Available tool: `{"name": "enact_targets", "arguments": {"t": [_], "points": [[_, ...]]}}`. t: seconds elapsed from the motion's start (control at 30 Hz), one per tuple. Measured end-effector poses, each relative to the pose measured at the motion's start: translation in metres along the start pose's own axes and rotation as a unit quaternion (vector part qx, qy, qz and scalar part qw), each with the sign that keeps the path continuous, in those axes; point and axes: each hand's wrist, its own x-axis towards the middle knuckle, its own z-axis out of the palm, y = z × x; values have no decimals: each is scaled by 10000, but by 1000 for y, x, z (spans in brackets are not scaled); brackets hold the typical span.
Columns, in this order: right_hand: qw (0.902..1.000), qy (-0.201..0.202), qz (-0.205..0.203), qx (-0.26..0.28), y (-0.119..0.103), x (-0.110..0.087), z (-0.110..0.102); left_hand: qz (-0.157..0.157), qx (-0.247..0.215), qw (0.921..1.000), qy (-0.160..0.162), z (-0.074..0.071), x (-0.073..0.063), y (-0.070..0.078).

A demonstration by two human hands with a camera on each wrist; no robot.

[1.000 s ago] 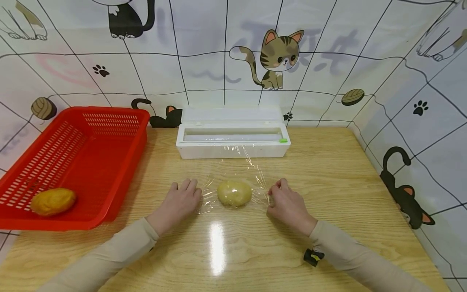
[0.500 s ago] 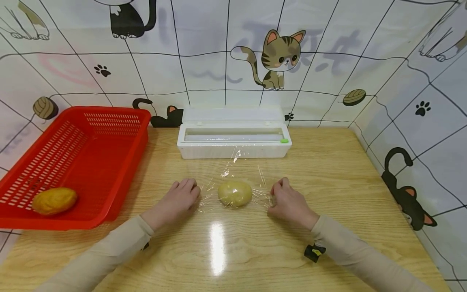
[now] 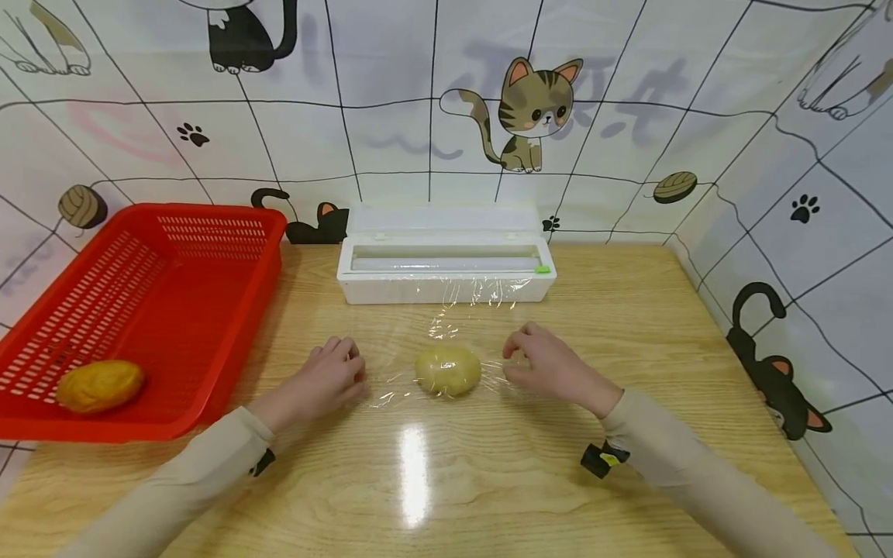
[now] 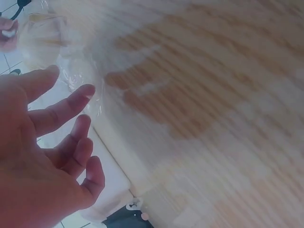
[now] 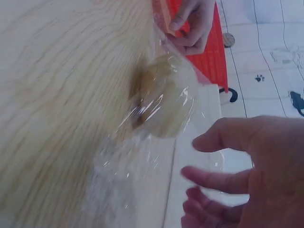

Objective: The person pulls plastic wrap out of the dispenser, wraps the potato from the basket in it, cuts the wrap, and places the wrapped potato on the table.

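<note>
A pale yellow, potato-like lump (image 3: 449,372) lies on the wooden table under clear cling film (image 5: 154,107). The film stretches back from it to a white cling film dispenser (image 3: 359,290), whose lid stands raised. To the left of the lump, my left hand (image 3: 317,384) hovers near the film's edge with loosely bent fingers and nothing in them. Opposite it, my right hand (image 3: 551,366) is just off the film's right side; thumb and index finger are apart in the right wrist view.
At the left stands a red plastic basket (image 3: 270,287) with a yellow-orange oval item (image 3: 101,386) inside. A green slider (image 3: 543,270) sits on the dispenser's front edge. Behind and at the right, a cat-print wall covering (image 3: 391,139) borders the wooden table (image 3: 628,302).
Both hands have let go of the film's edges. The left hand has drawn away to the left, the right has lifted slightly back, and the film has slackened around the lump.
</note>
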Motion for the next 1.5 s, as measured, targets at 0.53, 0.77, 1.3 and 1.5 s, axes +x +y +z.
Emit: {"name": "enact_targets", "arguments": {"t": [0.53, 0.77, 1.3, 1.5], "points": [[9902, -399, -1305, 292, -27, 46, 27, 200, 156, 9994, 245, -6, 0, 3], [9879, -593, -1237, 721, -26, 47, 27, 197, 478, 9973, 514, -17, 7, 10], [9818, -621, -1572, 869, -21, 51, 31, 1831, 930, 9769, 589, -7, 22, 74], [9811, -717, -1402, 1128, -20, 52, 34, 1623, 1005, 9801, 546, 3, 24, 71]]}}
